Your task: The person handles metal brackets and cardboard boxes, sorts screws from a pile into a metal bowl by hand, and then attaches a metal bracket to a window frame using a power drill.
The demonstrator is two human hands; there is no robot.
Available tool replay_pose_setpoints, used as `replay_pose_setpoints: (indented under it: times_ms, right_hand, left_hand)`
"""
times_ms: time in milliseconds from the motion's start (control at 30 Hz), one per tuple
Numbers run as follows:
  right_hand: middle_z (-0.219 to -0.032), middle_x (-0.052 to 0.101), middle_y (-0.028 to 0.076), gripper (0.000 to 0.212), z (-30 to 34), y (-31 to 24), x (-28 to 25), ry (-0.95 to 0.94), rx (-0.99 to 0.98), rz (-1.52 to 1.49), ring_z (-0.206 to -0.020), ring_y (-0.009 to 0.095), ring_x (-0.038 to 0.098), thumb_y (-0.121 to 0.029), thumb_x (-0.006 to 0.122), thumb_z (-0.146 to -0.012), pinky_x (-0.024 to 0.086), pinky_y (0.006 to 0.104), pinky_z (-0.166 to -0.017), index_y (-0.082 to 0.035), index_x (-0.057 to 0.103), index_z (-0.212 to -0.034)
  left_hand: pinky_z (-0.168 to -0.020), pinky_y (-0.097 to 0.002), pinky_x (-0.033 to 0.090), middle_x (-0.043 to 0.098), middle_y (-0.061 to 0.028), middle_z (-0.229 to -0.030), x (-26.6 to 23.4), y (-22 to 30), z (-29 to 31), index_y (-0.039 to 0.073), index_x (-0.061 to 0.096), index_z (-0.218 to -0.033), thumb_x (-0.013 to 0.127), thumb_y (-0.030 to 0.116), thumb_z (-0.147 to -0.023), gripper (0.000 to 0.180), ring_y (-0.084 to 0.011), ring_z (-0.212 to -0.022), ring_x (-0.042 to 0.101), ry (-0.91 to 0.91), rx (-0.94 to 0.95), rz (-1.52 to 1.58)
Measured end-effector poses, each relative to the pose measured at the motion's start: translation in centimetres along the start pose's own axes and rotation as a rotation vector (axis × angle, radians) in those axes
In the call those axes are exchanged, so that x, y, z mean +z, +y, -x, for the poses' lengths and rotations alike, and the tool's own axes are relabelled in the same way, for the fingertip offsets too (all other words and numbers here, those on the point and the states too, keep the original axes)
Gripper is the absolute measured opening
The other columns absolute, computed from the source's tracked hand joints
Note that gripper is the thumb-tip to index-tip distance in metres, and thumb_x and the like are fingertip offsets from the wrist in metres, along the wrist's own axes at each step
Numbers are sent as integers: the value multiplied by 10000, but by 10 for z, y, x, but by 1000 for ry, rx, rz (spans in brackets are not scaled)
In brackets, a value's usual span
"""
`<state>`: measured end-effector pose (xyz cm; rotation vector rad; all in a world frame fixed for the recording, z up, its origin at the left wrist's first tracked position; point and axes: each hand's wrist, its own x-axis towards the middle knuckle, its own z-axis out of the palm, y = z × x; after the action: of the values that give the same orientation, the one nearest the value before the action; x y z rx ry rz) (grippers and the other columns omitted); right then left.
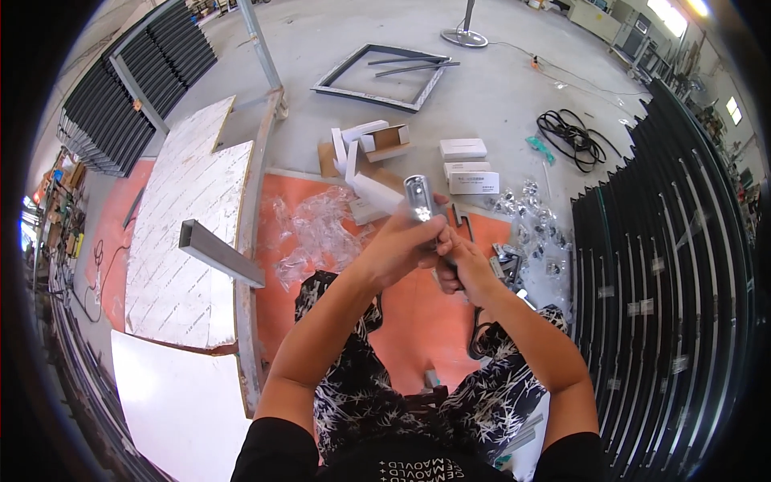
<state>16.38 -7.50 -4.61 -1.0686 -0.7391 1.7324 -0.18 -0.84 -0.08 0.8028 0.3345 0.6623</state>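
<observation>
My left hand point(401, 245) is wrapped round a shiny chrome metal cylinder point(418, 197), which points up and away from me. Pressed close beside it, my right hand point(467, 267) is closed, and its fingers hide most of whatever they grip. Both hands meet over the orange floor sheet point(409, 337), between my knees. Just beyond them lie white cartons point(377, 193), some standing open. Small metal parts in clear bags point(530, 221) and a black bent bar point(461, 221) are right of my hands. Crumpled clear plastic point(313, 233) spreads on the left.
Black frames point(642, 305) stand stacked along the right. A board-topped bench point(185, 257) with a protruding metal tube point(221, 253) runs along the left. Further off are a square frame point(337, 88), closed white boxes point(472, 181) and a coiled black cable point(572, 138).
</observation>
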Motion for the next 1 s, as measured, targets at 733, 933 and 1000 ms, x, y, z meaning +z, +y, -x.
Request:
replay_pose_setpoints:
  times_ms: [733, 933, 1000]
  right_hand:
    - [-848, 694, 133, 250, -93, 38, -151, 96, 207, 1836, -847, 314, 674, -287, 621, -826, 532, 434, -731, -65, 720, -887]
    - [-887, 697, 138, 191, -147, 187, -274, 217, 211, 1781, -864, 328, 678, -156, 591, -782, 536, 439, -758, -132, 727, -915]
    - [-922, 694, 134, 192, -155, 240, -295, 259, 255, 1742, -879, 331, 676, -120, 563, -797, 537, 436, -754, -159, 726, -890]
  left_hand:
    - [-791, -329, 531, 623, -119, -996, -26, 15, 5, 36, 341, -1333, 646, 199, -901, 554, -211, -923, 635, 282, -134, -370]
    - [-866, -370, 525, 615, -210, -1084, -26, 17, -1, -20, 290, -1351, 600, 150, -890, 581, -270, -1004, 630, 357, -195, -436]
    - [-873, -377, 525, 612, -226, -1089, -28, 18, -4, -32, 280, -1362, 564, 97, -876, 577, -286, -1008, 632, 459, -226, -428]
